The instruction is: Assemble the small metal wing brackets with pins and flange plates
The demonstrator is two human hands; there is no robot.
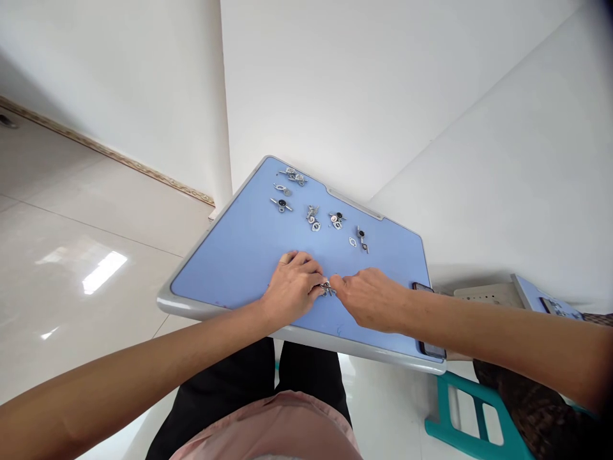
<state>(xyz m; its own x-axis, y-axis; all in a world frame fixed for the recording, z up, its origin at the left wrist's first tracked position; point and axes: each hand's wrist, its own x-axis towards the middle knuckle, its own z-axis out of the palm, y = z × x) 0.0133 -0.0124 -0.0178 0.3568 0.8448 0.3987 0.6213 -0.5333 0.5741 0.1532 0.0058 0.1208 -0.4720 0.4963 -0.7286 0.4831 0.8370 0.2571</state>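
Note:
On the blue table (234, 255), near its front edge, both hands meet at a small silver metal part (327, 289). My left hand (294, 281) is closed on the part's left side with thumb and index finger pinched. From the right, my right hand (366, 295) is closed with its thumb against the other side of the part; its curled fingers are mostly hidden. Beyond the hands lie small metal parts: a piece with a black round centre (282, 205), a pile of pieces (293, 176), and a flat oval plate (353, 242).
A dark phone (432, 348) lies at the table's right edge, below my right forearm. A teal stool (472, 441) stands at the lower right, beside a person in dark patterned clothing. White walls rise behind the table. Another blue table (529, 292) is at the right.

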